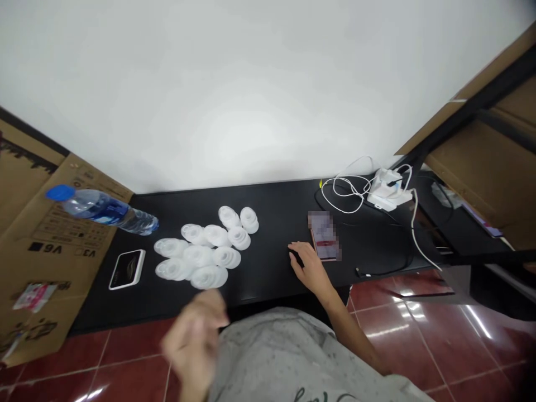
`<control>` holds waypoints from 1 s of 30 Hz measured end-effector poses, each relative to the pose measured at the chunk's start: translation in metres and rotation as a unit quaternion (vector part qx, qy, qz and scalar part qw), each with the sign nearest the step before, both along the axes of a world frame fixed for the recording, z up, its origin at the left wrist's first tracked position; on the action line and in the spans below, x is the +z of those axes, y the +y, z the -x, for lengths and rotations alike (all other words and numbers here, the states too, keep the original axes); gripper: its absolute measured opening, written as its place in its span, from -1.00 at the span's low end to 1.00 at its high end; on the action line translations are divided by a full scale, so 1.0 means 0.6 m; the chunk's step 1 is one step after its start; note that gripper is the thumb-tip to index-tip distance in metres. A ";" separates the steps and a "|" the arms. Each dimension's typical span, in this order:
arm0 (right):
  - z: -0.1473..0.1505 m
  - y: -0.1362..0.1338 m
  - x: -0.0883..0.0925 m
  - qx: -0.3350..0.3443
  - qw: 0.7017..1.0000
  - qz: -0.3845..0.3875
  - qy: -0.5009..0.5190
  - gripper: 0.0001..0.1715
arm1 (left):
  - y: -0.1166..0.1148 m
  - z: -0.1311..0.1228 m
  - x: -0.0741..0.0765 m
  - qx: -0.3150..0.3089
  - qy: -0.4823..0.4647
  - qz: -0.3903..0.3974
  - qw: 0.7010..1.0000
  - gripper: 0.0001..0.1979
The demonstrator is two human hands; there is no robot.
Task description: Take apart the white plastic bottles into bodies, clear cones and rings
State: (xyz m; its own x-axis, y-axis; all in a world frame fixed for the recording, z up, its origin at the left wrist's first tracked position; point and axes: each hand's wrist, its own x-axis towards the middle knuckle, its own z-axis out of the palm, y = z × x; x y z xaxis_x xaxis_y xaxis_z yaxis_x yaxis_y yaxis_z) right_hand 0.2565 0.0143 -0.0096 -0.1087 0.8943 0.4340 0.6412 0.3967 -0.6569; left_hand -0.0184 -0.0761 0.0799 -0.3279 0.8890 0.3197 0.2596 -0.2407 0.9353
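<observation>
My left hand (196,338) is raised in front of the table's near edge, smeared by motion; whether its fingers hold anything does not show. Just beyond it, several stacks of whitish, translucent round pieces that look like plastic lids (199,255) stand in a close cluster. My right hand (310,268) lies palm down on the black table (268,273), fingers stretched out and apart. Beside its fingers lies a phone (325,237) with a blurred-out screen. Nothing shows in that right hand.
A water bottle (111,212) with a blue cap and a small white box (128,269) with a dark face are on the left, by a cardboard box (62,234). White cables (352,192) and a power strip (387,192) lie at the right. A white wall (251,84) rises behind.
</observation>
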 end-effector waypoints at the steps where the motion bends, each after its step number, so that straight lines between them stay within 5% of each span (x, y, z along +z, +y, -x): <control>1: 0.000 0.000 0.001 0.003 1.000 0.001 0.001 -0.67 | 0.011 -0.019 -0.026 -0.034 0.001 0.017 0.999 -0.61; 4: 0.003 0.006 0.005 0.012 1.000 0.006 0.011 -0.68 | 0.018 -0.041 -0.100 -0.089 0.064 0.051 0.993 -0.59; 8: 0.019 0.037 0.000 0.009 0.998 0.029 0.047 -0.69 | 0.014 0.023 -0.151 0.112 0.230 0.042 0.966 -0.60; 10: 0.032 0.064 -0.003 0.011 0.994 0.064 0.091 -0.59 | 0.022 0.065 -0.153 0.179 0.278 0.122 0.936 -0.49; 12: 0.047 0.095 -0.003 0.011 0.986 0.108 0.126 -0.35 | 0.034 0.093 -0.147 0.173 0.331 0.174 0.911 -0.32; 16: 0.071 0.151 0.008 0.073 0.973 0.169 0.135 0.03 | 0.058 0.099 -0.140 0.142 0.441 0.161 0.872 -0.40; 23: 0.088 0.189 0.022 0.157 0.953 0.204 0.161 -0.06 | 0.091 0.104 -0.161 0.120 0.461 0.086 0.875 -0.41; 30: 0.079 0.187 0.009 0.134 0.952 0.190 0.198 -0.18 | 0.122 0.130 -0.172 0.107 0.450 0.129 0.877 -0.42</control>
